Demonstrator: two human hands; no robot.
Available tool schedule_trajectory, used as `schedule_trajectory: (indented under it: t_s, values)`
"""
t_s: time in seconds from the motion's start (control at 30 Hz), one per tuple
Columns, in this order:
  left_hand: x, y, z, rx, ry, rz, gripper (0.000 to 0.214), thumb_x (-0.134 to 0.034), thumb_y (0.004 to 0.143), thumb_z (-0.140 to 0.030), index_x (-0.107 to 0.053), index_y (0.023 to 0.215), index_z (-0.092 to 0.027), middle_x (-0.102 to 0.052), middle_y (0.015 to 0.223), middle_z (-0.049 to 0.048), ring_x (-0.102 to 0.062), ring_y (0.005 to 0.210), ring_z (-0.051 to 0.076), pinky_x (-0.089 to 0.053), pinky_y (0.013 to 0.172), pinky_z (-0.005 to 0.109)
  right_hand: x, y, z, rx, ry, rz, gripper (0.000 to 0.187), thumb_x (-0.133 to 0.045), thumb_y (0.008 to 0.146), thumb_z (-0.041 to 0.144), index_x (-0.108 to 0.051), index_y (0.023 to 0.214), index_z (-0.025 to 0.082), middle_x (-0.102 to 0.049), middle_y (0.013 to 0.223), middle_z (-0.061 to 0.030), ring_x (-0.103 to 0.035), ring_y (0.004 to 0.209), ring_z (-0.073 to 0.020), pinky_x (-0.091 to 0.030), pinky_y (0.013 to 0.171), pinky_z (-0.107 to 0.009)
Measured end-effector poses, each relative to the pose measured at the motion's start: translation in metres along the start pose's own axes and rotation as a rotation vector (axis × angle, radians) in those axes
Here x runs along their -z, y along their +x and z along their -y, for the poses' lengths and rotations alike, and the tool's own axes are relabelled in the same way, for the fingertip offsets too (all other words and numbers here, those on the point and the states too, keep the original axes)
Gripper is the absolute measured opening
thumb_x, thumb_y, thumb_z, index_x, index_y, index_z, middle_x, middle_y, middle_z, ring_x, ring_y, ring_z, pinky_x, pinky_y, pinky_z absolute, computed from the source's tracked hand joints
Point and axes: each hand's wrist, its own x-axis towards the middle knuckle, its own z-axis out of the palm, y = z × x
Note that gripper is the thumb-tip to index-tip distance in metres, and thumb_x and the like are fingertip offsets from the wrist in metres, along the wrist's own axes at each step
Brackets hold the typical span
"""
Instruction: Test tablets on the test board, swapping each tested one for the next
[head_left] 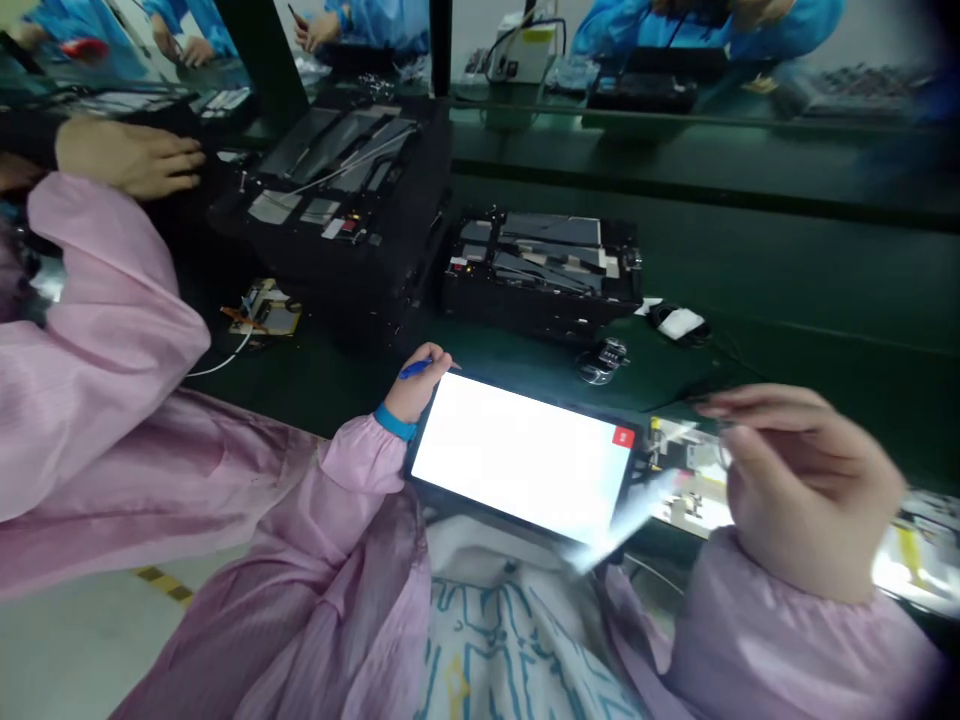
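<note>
A tablet-like panel (pixel 517 455) with a brightly lit white screen and a red square in its upper right corner lies tilted in front of me. At its upper left corner my left hand (pixel 420 385), with a blue band at the wrist, is closed around a blue pen-like tool (pixel 415 369) whose pointed tip shows past the fingers. To the right of the panel, my right hand (pixel 814 490) is raised in a pinch; what its fingers hold is blurred. A pale translucent strip (pixel 630 520), smeared by motion, crosses the panel's lower right corner.
Two black boxes (pixel 390 240) (pixel 544 265) loaded with dark panels stand behind. Right of the panel lie lit circuit parts (pixel 694 490); a small metal piece (pixel 602 362) and a coiled black cable (pixel 679 322) lie beyond. A co-worker's pink sleeve (pixel 112 260) is close at left.
</note>
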Motion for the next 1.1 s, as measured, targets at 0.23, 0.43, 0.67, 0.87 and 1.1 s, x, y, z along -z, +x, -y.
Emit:
schedule_trajectory:
  t_s: [0.23,0.43,0.67,0.87,1.1]
  values:
    - [0.002,-0.001,-0.004,0.039,-0.068,0.14,0.037,-0.072,0.064,-0.025,-0.037,0.077,-0.019,-0.056,0.079,-0.0033,-0.052,0.063,0.008,-0.039,0.06,0.021,-0.004,-0.015,0.013,0.063,0.198,-0.257,0.009,-0.069,0.077,0.022,-0.064,0.08,0.03,-0.058,0.077,-0.0026,-0.05,0.055,-0.0217,-0.043,0.043,-0.037]
    - [0.003,0.0,-0.003,0.037,-0.06,0.136,0.037,-0.072,0.063,-0.023,-0.038,0.076,-0.019,-0.056,0.08,-0.0029,-0.053,0.065,0.009,-0.04,0.062,0.022,-0.012,-0.053,0.023,0.136,0.22,0.327,0.017,-0.056,0.086,0.007,-0.058,0.096,0.02,-0.064,0.092,-0.0075,-0.064,0.084,-0.025,-0.057,0.066,-0.04]
    - [0.0,0.001,-0.006,0.068,-0.077,0.135,0.042,-0.075,0.058,-0.021,-0.038,0.078,-0.019,-0.056,0.079,-0.0036,-0.054,0.065,0.008,-0.041,0.062,0.022,-0.052,-0.08,0.04,0.25,0.314,0.991,0.043,-0.046,0.088,0.011,-0.037,0.131,0.013,-0.039,0.136,-0.02,-0.039,0.128,-0.0241,-0.043,0.102,-0.039]
    - [0.001,0.001,-0.009,0.097,-0.104,0.16,0.043,-0.074,0.061,-0.023,-0.036,0.08,-0.019,-0.055,0.079,-0.0044,-0.055,0.061,0.008,-0.043,0.059,0.022,-0.056,-0.08,0.05,0.274,0.442,1.119,0.044,-0.045,0.091,0.019,-0.035,0.133,0.011,-0.034,0.14,-0.0192,-0.036,0.131,-0.0224,-0.04,0.105,-0.034]
    - [0.001,0.003,-0.005,0.113,-0.132,0.198,0.047,-0.076,0.062,-0.029,-0.034,0.08,-0.02,-0.054,0.078,-0.0051,-0.053,0.059,0.008,-0.043,0.054,0.021,-0.029,-0.04,0.01,0.043,0.419,0.4,0.018,-0.051,0.093,0.03,-0.05,0.109,0.022,-0.059,0.091,-0.0065,-0.06,0.085,-0.0223,-0.053,0.077,-0.04]
